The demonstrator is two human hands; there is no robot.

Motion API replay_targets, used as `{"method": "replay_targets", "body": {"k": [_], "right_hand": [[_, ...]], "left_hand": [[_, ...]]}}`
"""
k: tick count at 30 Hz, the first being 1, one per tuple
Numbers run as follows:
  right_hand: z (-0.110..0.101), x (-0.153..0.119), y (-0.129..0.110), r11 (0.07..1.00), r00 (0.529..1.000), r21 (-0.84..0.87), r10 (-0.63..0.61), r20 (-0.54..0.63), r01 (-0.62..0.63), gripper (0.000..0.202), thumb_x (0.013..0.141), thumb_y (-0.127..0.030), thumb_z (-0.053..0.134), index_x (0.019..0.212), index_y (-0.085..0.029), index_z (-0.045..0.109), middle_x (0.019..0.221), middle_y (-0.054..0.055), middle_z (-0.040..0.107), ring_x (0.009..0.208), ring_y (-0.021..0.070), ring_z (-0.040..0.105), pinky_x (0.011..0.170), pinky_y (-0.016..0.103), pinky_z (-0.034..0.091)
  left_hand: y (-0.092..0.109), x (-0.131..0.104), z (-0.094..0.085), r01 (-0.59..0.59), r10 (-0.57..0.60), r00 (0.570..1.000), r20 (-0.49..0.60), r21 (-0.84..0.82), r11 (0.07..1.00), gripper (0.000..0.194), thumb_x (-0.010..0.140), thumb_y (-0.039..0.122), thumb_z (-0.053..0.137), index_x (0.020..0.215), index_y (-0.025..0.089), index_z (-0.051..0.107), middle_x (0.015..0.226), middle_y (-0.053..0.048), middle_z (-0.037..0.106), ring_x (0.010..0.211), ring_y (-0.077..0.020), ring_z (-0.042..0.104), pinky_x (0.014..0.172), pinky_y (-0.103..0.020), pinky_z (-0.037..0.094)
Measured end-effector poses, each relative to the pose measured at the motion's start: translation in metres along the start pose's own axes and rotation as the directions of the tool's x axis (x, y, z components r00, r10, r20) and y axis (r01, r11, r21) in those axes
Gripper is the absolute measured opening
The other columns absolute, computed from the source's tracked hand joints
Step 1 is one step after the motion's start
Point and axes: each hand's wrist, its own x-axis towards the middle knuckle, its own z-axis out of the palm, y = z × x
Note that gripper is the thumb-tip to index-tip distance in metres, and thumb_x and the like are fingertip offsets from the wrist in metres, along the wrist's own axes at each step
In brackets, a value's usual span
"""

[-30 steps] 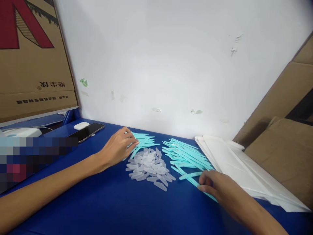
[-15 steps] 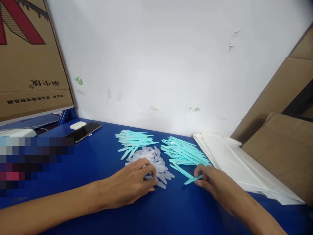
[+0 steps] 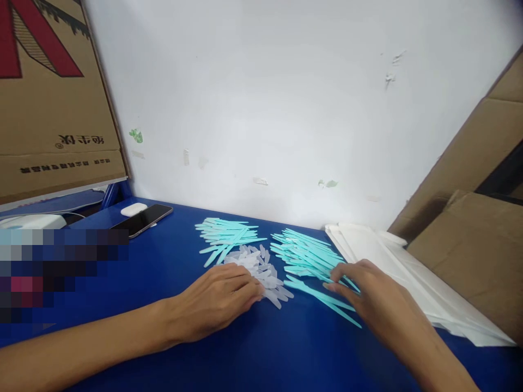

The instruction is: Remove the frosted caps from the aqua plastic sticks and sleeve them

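My left hand (image 3: 223,296) rests at the near left side of a heap of translucent white caps (image 3: 255,264). Its thumb and fingers are pressed together, and whatever lies between the fingertips is hidden. On the right, my right hand (image 3: 370,294) hovers over the near end of a pile of slim turquoise razor-like sticks (image 3: 304,250), thumb and index finger apart. Two loose turquoise sticks (image 3: 327,299) lie crossed just in front of that pile, partly beneath the hand. A second group of turquoise sticks (image 3: 226,231), with paler ends, sits behind the caps to the left.
A blue table (image 3: 183,365) runs up to a white wall. White plastic sheets or bags (image 3: 392,267) lie at right beside cardboard (image 3: 469,239). A phone (image 3: 143,220) and a white case (image 3: 134,209) are at back left, below a large cardboard box (image 3: 61,109).
My right hand has let go of a turquoise stick, which now lies with another on the table, and its fingers have spread. My left thumb and fingers have closed together at the caps.
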Motion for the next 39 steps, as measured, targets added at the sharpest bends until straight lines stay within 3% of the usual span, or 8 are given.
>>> {"method": "replay_targets", "body": {"k": [4,9,13,17,23,29,39], "right_hand": [[-0.005,-0.003,-0.009,0.996,0.999,0.078,-0.035,-0.037,0.038,0.027,0.101,-0.052,0.046,0.102,-0.033,0.066,0.1,0.004,0.071,0.087,0.0266,0.067,0.069,0.036,0.046],[-0.013,-0.008,-0.034,0.957,0.984,0.255,-0.162,0.069,0.139,0.03,0.104,-0.051,0.043,0.104,-0.036,0.068,0.1,-0.003,0.074,0.091,0.0218,0.069,0.079,0.035,0.048],[-0.014,-0.011,-0.046,0.924,0.969,0.329,-0.233,0.085,0.194,0.027,0.103,-0.05,0.047,0.105,-0.036,0.071,0.106,-0.005,0.076,0.095,0.0212,0.07,0.082,0.034,0.05],[-0.011,-0.01,-0.044,0.921,0.966,0.32,-0.252,0.061,0.22,0.028,0.101,-0.05,0.051,0.106,-0.035,0.073,0.113,-0.002,0.076,0.103,0.0248,0.07,0.087,0.036,0.052],[-0.011,-0.008,-0.044,0.916,0.963,0.317,-0.269,0.029,0.247,0.03,0.102,-0.049,0.05,0.106,-0.033,0.075,0.112,0.002,0.076,0.101,0.0271,0.071,0.086,0.038,0.055],[-0.013,-0.009,-0.046,0.921,0.964,0.317,-0.258,0.059,0.227,0.026,0.102,-0.049,0.053,0.105,-0.036,0.074,0.112,-0.003,0.076,0.101,0.0242,0.071,0.087,0.036,0.054],[-0.016,-0.016,-0.076,0.86,0.913,0.32,-0.406,-0.04,0.397,0.021,0.103,-0.036,0.056,0.11,-0.034,0.075,0.096,-0.001,0.077,0.085,0.0202,0.071,0.073,0.028,0.05]], "left_hand": [[0.0,-0.001,-0.003,-0.014,0.011,0.999,-0.041,-0.081,0.997,0.013,0.099,0.009,0.057,0.11,0.012,0.063,0.091,-0.007,0.073,0.081,-0.0183,0.067,0.072,-0.03,0.056],[0.0,-0.002,-0.002,0.03,-0.041,0.994,-0.099,-0.108,0.994,0.019,0.097,0.007,0.059,0.115,0.014,0.064,0.095,-0.007,0.074,0.08,-0.0176,0.067,0.069,-0.028,0.055],[-0.004,-0.003,0.0,0.061,-0.076,0.986,-0.15,-0.103,0.993,0.022,0.096,0.007,0.061,0.117,0.014,0.064,0.096,-0.007,0.073,0.08,-0.0172,0.067,0.067,-0.028,0.055],[-0.004,-0.003,0.0,0.079,-0.1,0.974,-0.201,-0.108,0.991,0.027,0.094,0.006,0.064,0.12,0.014,0.063,0.098,-0.007,0.074,0.079,-0.0165,0.067,0.067,-0.027,0.054],[-0.002,-0.004,0.001,0.108,-0.133,0.973,-0.19,-0.138,0.985,0.03,0.094,0.007,0.065,0.123,0.015,0.063,0.1,-0.007,0.074,0.085,-0.0166,0.068,0.07,-0.027,0.055],[-0.003,-0.003,0.0,0.104,-0.132,0.972,-0.194,-0.148,0.983,0.029,0.094,0.007,0.065,0.123,0.015,0.063,0.1,-0.008,0.074,0.085,-0.0168,0.068,0.07,-0.027,0.056],[0.009,-0.003,-0.007,0.078,-0.107,0.973,-0.206,-0.144,0.987,0.024,0.099,0.01,0.058,0.121,0.017,0.065,0.09,-0.005,0.07,0.074,-0.0132,0.064,0.063,-0.025,0.049]]}}
